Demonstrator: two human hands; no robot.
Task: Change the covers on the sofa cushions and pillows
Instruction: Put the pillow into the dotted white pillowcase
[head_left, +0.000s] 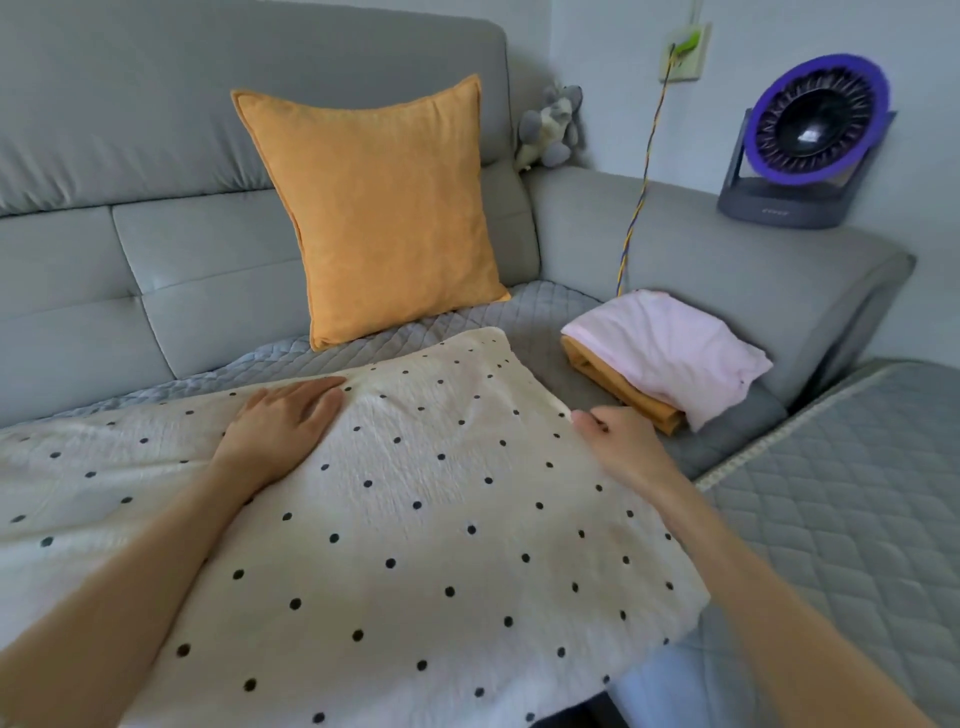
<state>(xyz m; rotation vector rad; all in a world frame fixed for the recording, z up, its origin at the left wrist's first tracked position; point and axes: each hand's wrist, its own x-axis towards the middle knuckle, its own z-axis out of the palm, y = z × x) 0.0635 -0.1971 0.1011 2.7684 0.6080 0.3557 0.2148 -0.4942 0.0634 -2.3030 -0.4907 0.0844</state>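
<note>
While the left hand (283, 423) lies flat, fingers straight and together, palm down on the dotted cushion (415, 519), the right hand (621, 441) sits at that cushion's right edge with fingers curled; thumb and fingers appear to pinch the edge of the cream fabric, though the contact itself is small and partly hidden by the knuckles. Dotted cushion: cream cover with dark dots, lying flat across the sofa seat (467, 317), nearest the camera, its far corner reaching toward the orange pillow (387, 208). Orange pillow: upright, leaning against the grey sofa backrest (156, 130), bottom edge resting on the quilted grey seat cover, just behind the dotted cushion, not touching either hand. Right of the cushion, near the armrest (727, 249): a small stack of folded covers, pink folded cover (670, 348) on top of an orange folded cover (623, 384), the stack just beside the right hand but apart from it. Grey plush toy (553, 127) sits in the corner where backrest meets armrest. Purple-rimmed fan (810, 135) stands on the armrest top by the wall. Braided cable (641, 182) hangs from a wall outlet (685, 52) down to the seat behind the folded stack. Quilted grey surface (841, 493) extends at lower right, beside the sofa. Both forearms bare, entering from the bottom edge.
</note>
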